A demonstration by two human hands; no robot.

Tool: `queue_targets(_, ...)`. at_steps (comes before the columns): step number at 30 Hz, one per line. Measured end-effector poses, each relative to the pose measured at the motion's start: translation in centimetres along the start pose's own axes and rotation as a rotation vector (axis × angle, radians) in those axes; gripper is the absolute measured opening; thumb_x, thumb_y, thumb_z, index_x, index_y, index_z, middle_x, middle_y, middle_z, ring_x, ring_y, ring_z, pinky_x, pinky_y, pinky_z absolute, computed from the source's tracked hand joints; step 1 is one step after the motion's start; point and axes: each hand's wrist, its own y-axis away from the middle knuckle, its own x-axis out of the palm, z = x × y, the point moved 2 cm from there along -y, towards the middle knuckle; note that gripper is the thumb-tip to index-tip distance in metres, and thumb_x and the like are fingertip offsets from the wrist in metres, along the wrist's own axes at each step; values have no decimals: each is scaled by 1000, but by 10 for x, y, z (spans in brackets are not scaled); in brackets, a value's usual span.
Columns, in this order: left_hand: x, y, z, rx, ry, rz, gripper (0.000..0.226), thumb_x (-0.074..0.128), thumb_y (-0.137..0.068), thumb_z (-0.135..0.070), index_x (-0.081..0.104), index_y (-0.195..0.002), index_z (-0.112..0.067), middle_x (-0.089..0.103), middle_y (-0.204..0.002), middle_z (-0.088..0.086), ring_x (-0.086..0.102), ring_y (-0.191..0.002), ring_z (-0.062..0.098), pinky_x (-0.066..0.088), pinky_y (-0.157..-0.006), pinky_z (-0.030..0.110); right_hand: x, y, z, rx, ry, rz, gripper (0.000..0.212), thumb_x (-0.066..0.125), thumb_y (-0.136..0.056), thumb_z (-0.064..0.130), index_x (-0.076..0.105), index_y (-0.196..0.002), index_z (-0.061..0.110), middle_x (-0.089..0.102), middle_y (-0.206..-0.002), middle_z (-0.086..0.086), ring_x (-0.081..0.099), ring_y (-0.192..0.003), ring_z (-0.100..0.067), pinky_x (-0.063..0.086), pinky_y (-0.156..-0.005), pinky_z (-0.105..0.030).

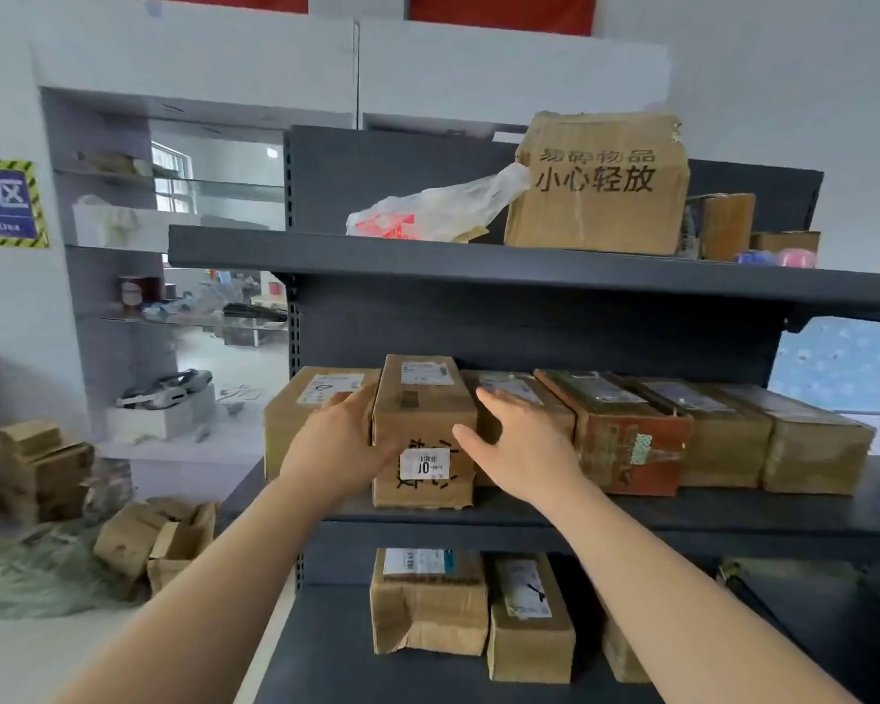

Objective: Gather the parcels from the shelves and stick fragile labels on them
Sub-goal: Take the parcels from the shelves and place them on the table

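Note:
A row of several cardboard parcels stands on the dark middle shelf (732,515). One tall parcel (422,424) with a white barcode sticker juts forward from the row. My left hand (336,439) lies flat against its left side. To the parcel's right, my right hand (519,439) has its fingers spread, thumb at the front edge; whether it touches is unclear. A lower parcel (311,398) sits left of it, and a reddish taped parcel (626,434) lies to the right.
The top shelf (326,251) carries a large printed carton (600,185), a plastic bag (438,205) and tape rolls (783,256). More parcels (428,602) sit on the bottom shelf. Loose boxes (158,541) and bags lie on the floor at left.

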Motion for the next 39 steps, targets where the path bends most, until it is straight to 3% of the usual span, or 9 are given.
queue_targets(5,23,-20,11,-61,67,88,82,65,-78,-51,30,-147,-24,50,-137,7,54,-116,25,46,-92,35,23,-26,-9,6,22,76,78,36,-81,75,31,-145,31,40,-148,2,37,-135,-22,38,-106,-41)
queue_targets(9,35,-25,17,-17,74,106,76,64,-79,-52,35,-144,-24,56,-127,4,58,-105,23,50,-88,34,37,-28,-13,43,-75,126,78,39,-79,75,30,-145,35,61,-121,5,61,-98,-18,55,-78,-36)
queue_targets(16,35,-23,22,-3,257,40,65,71,-80,-39,46,-139,-25,66,-116,-2,65,-95,16,49,-80,25,36,-23,-5,85,-155,147,72,46,-85,65,28,-146,32,66,-104,2,58,-73,-9,51,-71,-27)
queue_targets(19,29,-17,24,-9,366,19,64,75,-77,-37,50,-135,-29,65,-114,-5,66,-90,13,54,-80,31,30,-15,2,100,-185,131,72,49,-86,62,28,-147,30,53,-136,2,59,-98,-15,48,-89,-31)
queue_targets(21,23,-11,26,-11,433,2,62,77,-74,-37,53,-131,-34,64,-110,-12,65,-86,8,55,-75,29,25,-6,8,114,-227,105,71,51,-85,62,29,-146,31,51,-136,3,53,-109,-15,44,-91,-30)
queue_targets(27,2,19,31,24,574,-47,61,79,-70,-41,56,-126,-42,60,-108,-22,56,-94,-5,44,-71,7,6,33,38,141,-398,5,70,60,-83,54,34,-144,33,57,-128,6,54,-84,2,46,-76,-18)
queue_targets(29,-5,30,31,51,638,-47,61,80,-69,-40,56,-125,-42,61,-114,-21,54,-101,-6,46,-81,11,-3,48,49,163,-437,-16,70,61,-83,54,35,-144,32,56,-131,6,55,-85,4,49,-76,-19)
queue_targets(33,-21,55,30,93,764,-57,59,82,-67,-36,57,-120,-47,62,-113,-23,54,-104,-11,49,-89,22,-19,80,68,207,-467,-64,71,63,-81,53,38,-143,29,48,-139,8,48,-120,-4,44,-100,-29)
queue_targets(39,-56,97,19,206,778,-78,61,79,-67,-39,53,-121,-49,54,-107,-30,53,-102,-10,51,-83,22,-47,133,100,251,-466,-144,70,62,-78,56,41,-140,33,55,-122,19,61,-101,-12,55,-85,-32)
